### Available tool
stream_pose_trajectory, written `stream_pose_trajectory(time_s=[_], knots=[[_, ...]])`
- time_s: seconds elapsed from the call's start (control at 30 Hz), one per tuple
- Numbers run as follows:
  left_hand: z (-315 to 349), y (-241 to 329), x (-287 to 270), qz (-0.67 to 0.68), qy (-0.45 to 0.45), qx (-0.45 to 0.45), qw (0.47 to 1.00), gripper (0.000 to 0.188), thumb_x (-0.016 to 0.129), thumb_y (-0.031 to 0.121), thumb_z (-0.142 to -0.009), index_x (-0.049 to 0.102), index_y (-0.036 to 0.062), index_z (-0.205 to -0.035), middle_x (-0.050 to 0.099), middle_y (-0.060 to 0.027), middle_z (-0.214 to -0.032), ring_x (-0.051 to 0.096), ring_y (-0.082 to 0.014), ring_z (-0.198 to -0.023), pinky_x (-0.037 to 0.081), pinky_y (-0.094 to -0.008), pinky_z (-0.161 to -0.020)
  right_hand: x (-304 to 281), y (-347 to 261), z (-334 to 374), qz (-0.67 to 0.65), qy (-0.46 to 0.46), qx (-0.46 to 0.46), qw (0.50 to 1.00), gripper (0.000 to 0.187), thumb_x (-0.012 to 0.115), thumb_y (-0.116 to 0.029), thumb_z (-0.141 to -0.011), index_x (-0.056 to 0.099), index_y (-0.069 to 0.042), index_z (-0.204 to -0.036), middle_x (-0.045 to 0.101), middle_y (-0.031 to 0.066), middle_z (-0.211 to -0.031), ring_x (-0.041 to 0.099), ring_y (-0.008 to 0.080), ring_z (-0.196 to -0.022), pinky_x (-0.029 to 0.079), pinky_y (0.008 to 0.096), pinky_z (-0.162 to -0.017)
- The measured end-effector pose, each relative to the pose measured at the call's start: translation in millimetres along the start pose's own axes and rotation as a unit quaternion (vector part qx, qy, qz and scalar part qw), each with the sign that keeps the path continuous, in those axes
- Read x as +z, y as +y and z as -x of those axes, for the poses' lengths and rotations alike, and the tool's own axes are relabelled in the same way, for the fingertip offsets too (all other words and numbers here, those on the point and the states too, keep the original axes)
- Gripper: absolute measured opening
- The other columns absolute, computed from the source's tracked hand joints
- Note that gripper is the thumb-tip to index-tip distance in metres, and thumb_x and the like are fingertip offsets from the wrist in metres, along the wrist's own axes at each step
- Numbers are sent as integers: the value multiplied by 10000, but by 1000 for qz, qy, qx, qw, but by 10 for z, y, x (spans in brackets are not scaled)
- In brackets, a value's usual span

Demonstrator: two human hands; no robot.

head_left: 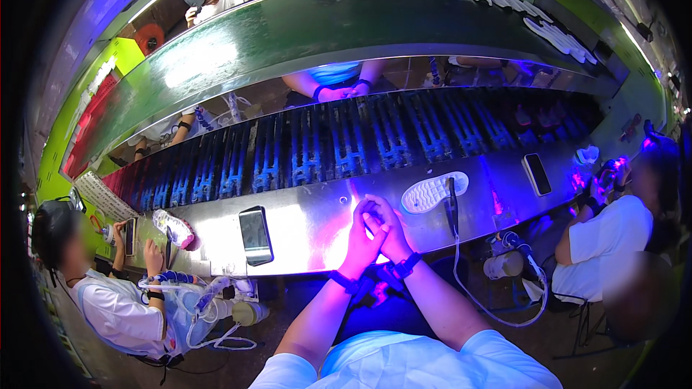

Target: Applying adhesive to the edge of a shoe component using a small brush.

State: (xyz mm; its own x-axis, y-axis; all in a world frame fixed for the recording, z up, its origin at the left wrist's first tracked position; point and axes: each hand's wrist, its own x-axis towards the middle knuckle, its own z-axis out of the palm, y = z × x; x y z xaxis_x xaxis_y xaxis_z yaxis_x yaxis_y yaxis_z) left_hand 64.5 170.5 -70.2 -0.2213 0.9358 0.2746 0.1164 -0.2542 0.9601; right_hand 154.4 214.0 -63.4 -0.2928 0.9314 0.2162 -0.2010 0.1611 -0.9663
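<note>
My left hand (365,246) and my right hand (393,236) rest against each other over the near edge of the metal worktable (303,245). Their fingers are folded together, and nothing shows in them. Black bands circle both wrists. Just right of my hands lies a white shoe sole (425,193), tread up. A slim black tool (452,209) leans across its right end, its pale cord hanging below the table edge. To the left of my hands a dark-screened phone (255,236) lies flat.
Behind the table edge runs a slatted dark conveyor (335,144), with a green belt (324,25) beyond. Another phone (535,174) lies further right. Seated co-workers (130,310) (605,245) flank me; another person's hands (342,92) rest across the conveyor. White soles (559,39) sit on the green belt.
</note>
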Motion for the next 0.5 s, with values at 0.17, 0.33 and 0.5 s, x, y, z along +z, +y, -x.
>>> stream_pose_trajectory(time_s=[0.17, 0.33, 0.5], knots=[[24, -75, -28, -6, -8, -5, 1000, 762, 761, 296, -919, 350, 18, -1497, 523, -202, -1384, 556, -308, -1262, 469, -435, -1066, -27, 12, 10, 8, -34, 10, 999, 444, 642, -105, -1021, 504, -63, -1441, 622, 38, -1179, 606, 125, -1107, 527, 276, -932], [29, -132, -31, 11, -3, -42, 999, 811, 782, 278, -889, 342, -6, -1508, 542, -248, -1385, 556, -357, -1308, 472, -446, -1078, -61, 15, -4, 24, -58, 35, 997, 434, 635, -111, -1028, 527, -52, -1444, 619, 40, -1198, 599, 122, -1124, 521, 272, -947], [32, -158, -11, 5, 1, -33, 999, 833, 786, 286, -887, 332, -11, -1519, 534, -263, -1405, 546, -372, -1329, 464, -456, -1090, -47, -22, 12, 23, -46, 18, 998, 448, 633, -117, -1030, 523, -50, -1459, 616, 50, -1225, 599, 136, -1138, 522, 286, -955]])
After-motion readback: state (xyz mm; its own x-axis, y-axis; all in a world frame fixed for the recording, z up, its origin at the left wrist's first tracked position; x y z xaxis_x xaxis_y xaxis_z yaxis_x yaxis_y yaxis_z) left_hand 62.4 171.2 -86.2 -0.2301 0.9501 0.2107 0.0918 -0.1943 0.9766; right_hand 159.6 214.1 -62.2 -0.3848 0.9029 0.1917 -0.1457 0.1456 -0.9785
